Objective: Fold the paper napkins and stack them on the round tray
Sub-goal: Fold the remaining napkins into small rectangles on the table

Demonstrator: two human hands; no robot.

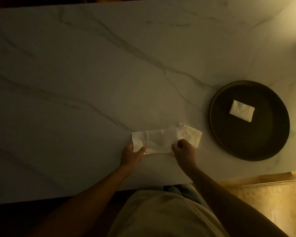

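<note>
A paper napkin (158,140) lies on a marble table (92,74), its near edge pinched by the left hand (132,153) and right hand (184,151); a folded napkin (241,110) sits on the round tray (217,132), right. No writing shows.

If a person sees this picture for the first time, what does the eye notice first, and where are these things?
The eye goes first to the pale paper napkin lying partly folded near the front edge of the marble table, pinched at its near edge by the left hand and the right hand. Next comes the dark round tray at the right, with one small folded napkin lying in it.
</note>
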